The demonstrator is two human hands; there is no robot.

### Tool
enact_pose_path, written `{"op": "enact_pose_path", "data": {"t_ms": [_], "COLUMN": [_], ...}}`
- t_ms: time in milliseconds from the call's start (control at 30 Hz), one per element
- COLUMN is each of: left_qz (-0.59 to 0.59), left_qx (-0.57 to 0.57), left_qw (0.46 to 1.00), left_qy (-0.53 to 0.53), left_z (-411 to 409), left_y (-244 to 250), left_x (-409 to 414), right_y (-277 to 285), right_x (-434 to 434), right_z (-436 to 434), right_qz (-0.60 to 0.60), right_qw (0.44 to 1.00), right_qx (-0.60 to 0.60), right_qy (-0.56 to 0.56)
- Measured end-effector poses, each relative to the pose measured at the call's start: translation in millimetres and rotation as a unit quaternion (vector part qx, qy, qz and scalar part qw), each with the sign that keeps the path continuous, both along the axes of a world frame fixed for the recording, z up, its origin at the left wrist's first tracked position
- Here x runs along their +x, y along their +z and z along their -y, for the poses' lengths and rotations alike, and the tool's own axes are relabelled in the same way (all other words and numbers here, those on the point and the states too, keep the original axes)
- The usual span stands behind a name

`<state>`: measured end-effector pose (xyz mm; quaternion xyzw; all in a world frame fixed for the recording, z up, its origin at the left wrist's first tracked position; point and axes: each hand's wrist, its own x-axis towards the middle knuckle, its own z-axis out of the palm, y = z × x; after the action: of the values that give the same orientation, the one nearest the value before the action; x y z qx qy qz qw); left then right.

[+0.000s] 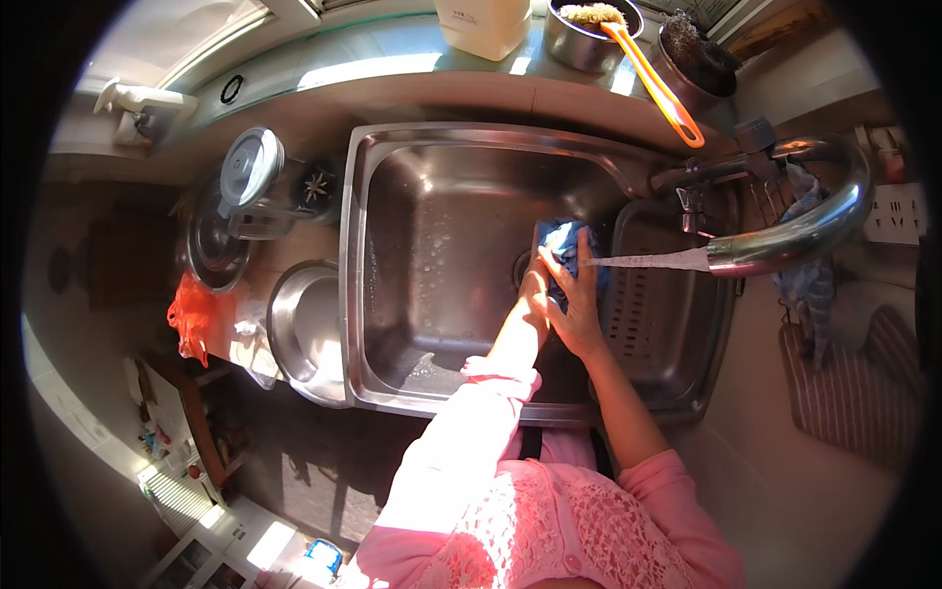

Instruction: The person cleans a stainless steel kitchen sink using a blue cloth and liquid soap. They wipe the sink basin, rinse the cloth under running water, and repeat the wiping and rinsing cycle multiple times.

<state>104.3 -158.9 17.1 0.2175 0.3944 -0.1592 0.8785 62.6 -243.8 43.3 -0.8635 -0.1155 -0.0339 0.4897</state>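
Both of my hands are over the large basin of a stainless steel sink [441,177], gripping one bunched blue cloth [565,234]. My left hand [535,283] holds the cloth's left side, partly overlapped by my right hand. From the right, my right hand [578,305] presses on the cloth with its fingers spread over it. A stream of running water [651,261] falls from the curved chrome faucet [795,247] and meets the cloth by my right fingers. The drain [522,266] is partly hidden behind my hands.
Left of the sink stand a steel basin [283,324], a lidded container [250,169] and an orange-red plastic bag [193,316]. The back ledge carries a plastic jug [484,26] and a steel pot [574,48] with an orange-handled brush [655,81]. A striped oven mitt [839,397] hangs at right.
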Motion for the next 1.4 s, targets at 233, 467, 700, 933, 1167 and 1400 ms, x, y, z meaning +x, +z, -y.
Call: {"op": "enact_pose_path", "data": {"t_ms": [233, 467, 700, 933, 1167, 1400], "left_qz": [-0.003, -0.028, -0.001, 0.138, 0.087, 0.070], "left_qx": [0.032, 0.075, 0.049, 0.097, -0.080, -0.016], "left_qw": [0.999, 0.996, 0.999, 0.985, 0.992, 0.997], "left_qy": [-0.009, -0.039, -0.022, -0.037, 0.033, 0.034], "left_z": [13, 5, -23, -40, -25, -8], "left_y": [-2, -5, 15, -1, -3, 6], "left_x": [-4, -7, -6, -10, -6, 7], "right_y": [-24, -55, -42, -46, -7, -13], "right_x": [29, 43, 56, 57, 42, 29], "right_z": [-12, -16, -3, -11, -26, -25], "right_qz": [-0.113, -0.144, -0.416, -0.416, -0.025, 0.020], "right_qw": [0.968, 0.917, 0.654, 0.715, 0.989, 0.996], "right_qx": [0.131, 0.251, 0.601, 0.539, 0.110, 0.061], "right_qy": [-0.183, -0.274, -0.198, -0.161, -0.092, -0.066]}}
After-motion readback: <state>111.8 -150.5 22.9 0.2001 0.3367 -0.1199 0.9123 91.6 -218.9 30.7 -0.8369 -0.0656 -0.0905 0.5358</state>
